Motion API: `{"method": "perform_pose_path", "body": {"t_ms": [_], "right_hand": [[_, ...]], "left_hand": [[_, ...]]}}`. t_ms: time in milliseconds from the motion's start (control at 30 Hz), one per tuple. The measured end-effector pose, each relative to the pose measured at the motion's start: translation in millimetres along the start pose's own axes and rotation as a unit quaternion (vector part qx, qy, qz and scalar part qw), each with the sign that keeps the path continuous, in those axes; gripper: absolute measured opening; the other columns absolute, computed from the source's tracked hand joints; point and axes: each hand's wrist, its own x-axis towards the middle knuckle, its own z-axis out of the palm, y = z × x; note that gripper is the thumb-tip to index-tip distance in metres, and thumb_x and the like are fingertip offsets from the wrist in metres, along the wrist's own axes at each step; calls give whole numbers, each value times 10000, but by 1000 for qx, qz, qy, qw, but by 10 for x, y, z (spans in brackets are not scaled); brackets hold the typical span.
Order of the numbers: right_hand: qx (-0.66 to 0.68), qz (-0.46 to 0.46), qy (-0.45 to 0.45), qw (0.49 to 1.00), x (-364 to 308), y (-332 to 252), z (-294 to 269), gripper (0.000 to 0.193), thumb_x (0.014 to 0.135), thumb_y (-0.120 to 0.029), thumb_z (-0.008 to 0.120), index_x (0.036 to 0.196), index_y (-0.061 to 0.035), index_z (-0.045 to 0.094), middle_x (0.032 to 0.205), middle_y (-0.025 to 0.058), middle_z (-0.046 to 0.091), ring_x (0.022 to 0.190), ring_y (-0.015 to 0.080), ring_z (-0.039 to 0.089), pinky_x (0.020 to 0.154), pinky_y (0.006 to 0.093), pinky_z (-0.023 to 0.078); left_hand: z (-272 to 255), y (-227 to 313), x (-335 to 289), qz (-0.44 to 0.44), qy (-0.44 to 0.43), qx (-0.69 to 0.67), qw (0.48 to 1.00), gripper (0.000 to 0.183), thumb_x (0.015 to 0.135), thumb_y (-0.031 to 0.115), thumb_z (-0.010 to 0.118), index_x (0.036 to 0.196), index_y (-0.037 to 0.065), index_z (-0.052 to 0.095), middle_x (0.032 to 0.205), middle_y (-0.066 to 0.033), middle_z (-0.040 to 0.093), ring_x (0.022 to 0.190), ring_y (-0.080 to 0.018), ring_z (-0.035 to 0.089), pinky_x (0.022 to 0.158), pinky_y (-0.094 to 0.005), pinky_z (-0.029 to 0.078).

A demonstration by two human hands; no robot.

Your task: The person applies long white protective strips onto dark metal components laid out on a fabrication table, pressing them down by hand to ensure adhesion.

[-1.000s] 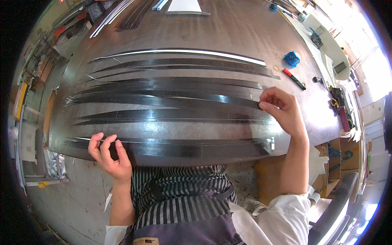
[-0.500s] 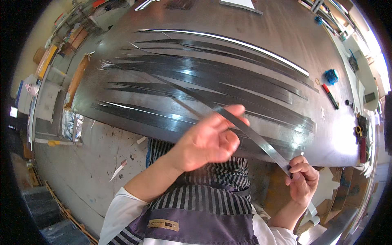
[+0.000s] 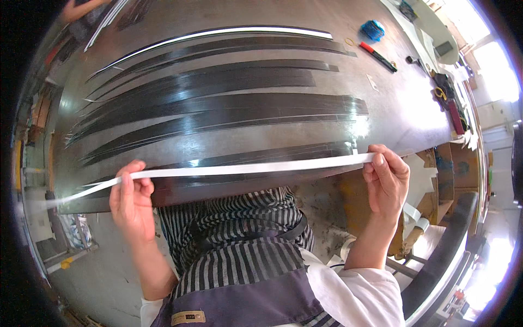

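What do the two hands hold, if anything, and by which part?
A long, flat white strip: the right hand pinches its right end; the left hand holds it partway along, short of its blurred left end.

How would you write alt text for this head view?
A person's right hand pinches one end of a long white strip that the left hand also holds, over the near side of a table. Dark strips lie in rows beyond, with a red-and-black marker farther right.

Blue crumpled bundle (image 3: pixel 373 30), red-and-black marker (image 3: pixel 378 56) nearby, yellow-handled scissors (image 3: pixel 440 94), brown cardboard (image 3: pixel 461 170) at right
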Motion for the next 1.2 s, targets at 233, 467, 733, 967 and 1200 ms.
{"method": "perform_pose_path", "body": {"t_ms": [233,467,733,967,1200], "right_hand": [[-130,29,46,990,9,110,-15,122,887,1,678,997,36,716,774,28,641,638,74,524,573,217,423],[-287,59,88,952,-23,153,69,125,844,-17,738,965,3,718,777,-23,630,655,37,497,597,199,419],[-315,53,119,940,-28,217,103,142,818,22,754,922,25,658,737,-7,634,637,23,517,563,185,438],[-302,56,103,946,-4,205,58,133,826,13,747,924,22,659,758,-1,640,634,30,547,545,193,469],[-288,68,106,949,11,212,50,127,826,12,736,935,10,670,771,3,651,657,37,575,543,200,493]], "left_hand": [[-116,-13,-134,118,34,322,939,112,960,62,606,1017,-18,658,1238,-97,581,1012,-129,548,887,-271,447],[13,-23,-164,135,63,410,900,63,868,6,706,871,-45,669,1157,-103,570,1015,-160,560,891,-281,445],[-7,-44,-164,125,56,442,886,73,859,2,711,854,-52,661,1103,-70,594,949,-139,576,857,-265,449],[24,-29,-152,120,54,467,874,88,852,24,723,837,-41,666,1078,-60,603,953,-147,572,861,-272,446],[78,-1,-166,95,56,473,874,81,844,22,729,838,-38,675,1085,-59,602,982,-154,568,879,-281,442]]}}
